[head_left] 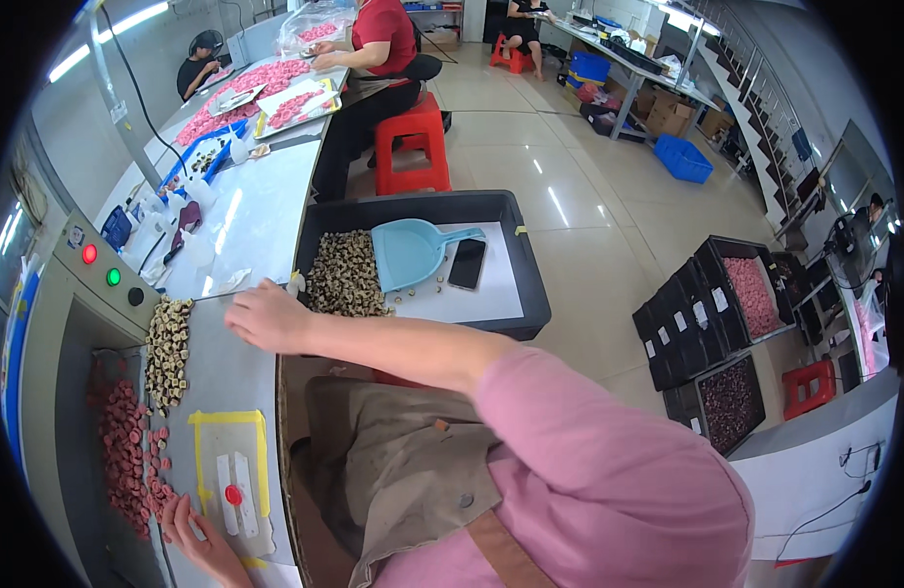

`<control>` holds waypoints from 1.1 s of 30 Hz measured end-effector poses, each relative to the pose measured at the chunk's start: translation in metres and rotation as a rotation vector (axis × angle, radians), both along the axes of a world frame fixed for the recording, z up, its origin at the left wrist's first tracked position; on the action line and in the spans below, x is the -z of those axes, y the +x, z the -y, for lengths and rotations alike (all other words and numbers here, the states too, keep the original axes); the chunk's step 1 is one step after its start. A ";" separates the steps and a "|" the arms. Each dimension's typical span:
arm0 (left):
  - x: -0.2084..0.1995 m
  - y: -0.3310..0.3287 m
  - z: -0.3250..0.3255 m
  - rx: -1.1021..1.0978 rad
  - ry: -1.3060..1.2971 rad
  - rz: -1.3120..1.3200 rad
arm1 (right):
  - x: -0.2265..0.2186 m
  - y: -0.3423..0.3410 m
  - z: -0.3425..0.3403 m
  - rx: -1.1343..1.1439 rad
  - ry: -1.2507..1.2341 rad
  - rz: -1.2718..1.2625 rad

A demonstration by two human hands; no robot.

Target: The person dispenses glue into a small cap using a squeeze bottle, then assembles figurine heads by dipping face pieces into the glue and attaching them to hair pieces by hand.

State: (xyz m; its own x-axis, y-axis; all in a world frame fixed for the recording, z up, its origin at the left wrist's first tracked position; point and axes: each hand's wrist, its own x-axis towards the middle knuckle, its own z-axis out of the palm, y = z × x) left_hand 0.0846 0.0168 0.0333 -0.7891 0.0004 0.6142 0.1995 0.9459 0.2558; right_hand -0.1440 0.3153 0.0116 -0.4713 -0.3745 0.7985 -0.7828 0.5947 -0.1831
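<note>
My left hand (203, 545) is low on the left, fingers apart, fingertips at the edge of a pile of small round pink pieces (125, 451). Beside it, two white strips (226, 490) lie on a pad framed with yellow tape (228, 417); a round red piece (233, 495) sits on them. My right hand (268, 318) is over the grey worktop, farther up, its fingers curled. Whatever its fingertips hold, if anything, is hidden. A heap of small cream-and-black pieces (168, 353) lies on the worktop to its lower left.
A black tray (526, 284) beside the table holds more cream-and-black pieces, a blue dustpan (410, 257) and a phone (468, 265). A machine panel (101, 265) with lit buttons stands at left. A co-worker in red (381, 39) sits beyond, near a red stool (413, 147). Stacked black crates (682, 333) stand right.
</note>
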 end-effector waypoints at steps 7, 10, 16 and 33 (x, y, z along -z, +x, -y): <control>-0.020 -0.010 -0.023 0.130 -0.146 -0.262 | 0.084 0.137 -0.099 0.042 0.021 0.494; -0.021 -0.001 -0.026 0.076 -0.148 -0.259 | 0.147 0.157 -0.114 0.311 0.143 1.096; -0.018 -0.002 -0.046 0.091 -0.001 -0.212 | 0.155 0.174 -0.140 0.317 0.133 1.407; -0.002 -0.023 -0.023 0.210 -0.104 -0.332 | 0.172 0.153 -0.119 0.348 -0.242 1.588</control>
